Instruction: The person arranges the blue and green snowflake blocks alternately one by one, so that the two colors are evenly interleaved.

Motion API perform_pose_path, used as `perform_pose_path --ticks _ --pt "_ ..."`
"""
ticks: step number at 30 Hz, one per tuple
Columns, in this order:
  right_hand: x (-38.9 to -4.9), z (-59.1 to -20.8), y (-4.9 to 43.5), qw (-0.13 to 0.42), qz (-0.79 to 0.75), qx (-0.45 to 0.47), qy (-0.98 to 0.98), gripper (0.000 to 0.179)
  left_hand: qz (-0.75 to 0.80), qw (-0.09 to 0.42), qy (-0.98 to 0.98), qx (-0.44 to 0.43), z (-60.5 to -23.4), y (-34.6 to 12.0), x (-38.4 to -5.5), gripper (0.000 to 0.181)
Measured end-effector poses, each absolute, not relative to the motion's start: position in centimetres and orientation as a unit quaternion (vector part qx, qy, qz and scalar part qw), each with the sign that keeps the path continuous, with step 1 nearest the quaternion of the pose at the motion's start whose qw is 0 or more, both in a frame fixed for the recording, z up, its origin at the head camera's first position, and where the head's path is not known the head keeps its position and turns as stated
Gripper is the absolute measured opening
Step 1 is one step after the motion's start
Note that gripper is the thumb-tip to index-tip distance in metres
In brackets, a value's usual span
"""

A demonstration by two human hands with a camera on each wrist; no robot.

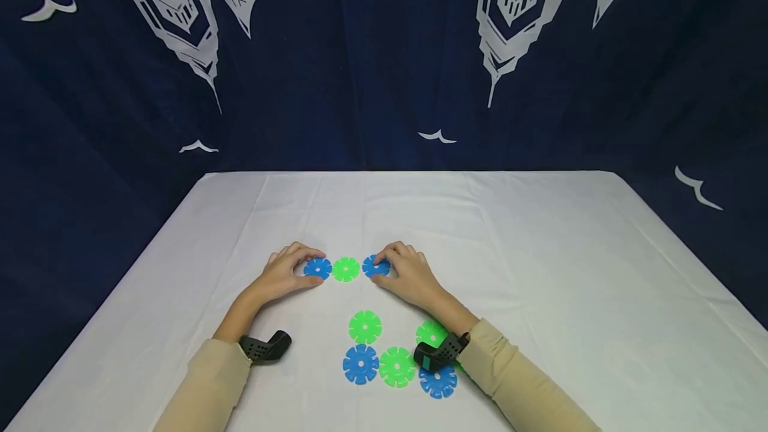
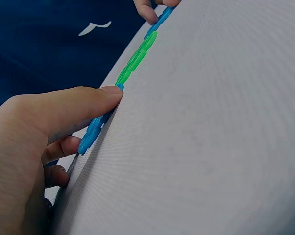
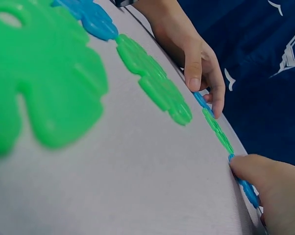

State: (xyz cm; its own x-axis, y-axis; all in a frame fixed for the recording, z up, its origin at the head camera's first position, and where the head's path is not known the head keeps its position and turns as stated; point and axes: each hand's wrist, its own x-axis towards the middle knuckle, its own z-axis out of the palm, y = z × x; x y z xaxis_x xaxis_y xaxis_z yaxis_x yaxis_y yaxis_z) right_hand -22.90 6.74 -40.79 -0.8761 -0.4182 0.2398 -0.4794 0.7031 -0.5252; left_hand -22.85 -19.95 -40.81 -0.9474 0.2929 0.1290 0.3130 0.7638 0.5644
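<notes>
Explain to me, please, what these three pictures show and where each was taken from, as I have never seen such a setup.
There is no machine here: a person works bare-handed, with a black camera strapped to each wrist. The widest picture looks forward and down from the head; the others come from the left and right wrists. On a white cloth-covered table, the left hand holds a flat, notched, plastic-looking blue disc, the right hand holds a matching blue disc, and a matching green disc lies between them in a row. Nearer the person lies a group of similar green and blue discs, partly hidden by the right arm.
</notes>
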Motion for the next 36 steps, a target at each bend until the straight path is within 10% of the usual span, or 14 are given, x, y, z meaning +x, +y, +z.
perform_pose_path --ticks 36 --pt "-22.7 -40.72 6.66 0.065 0.293 0.247 -0.921 0.019 -0.304 0.02 -0.939 -0.161 -40.67 -19.86 -22.66 0.045"
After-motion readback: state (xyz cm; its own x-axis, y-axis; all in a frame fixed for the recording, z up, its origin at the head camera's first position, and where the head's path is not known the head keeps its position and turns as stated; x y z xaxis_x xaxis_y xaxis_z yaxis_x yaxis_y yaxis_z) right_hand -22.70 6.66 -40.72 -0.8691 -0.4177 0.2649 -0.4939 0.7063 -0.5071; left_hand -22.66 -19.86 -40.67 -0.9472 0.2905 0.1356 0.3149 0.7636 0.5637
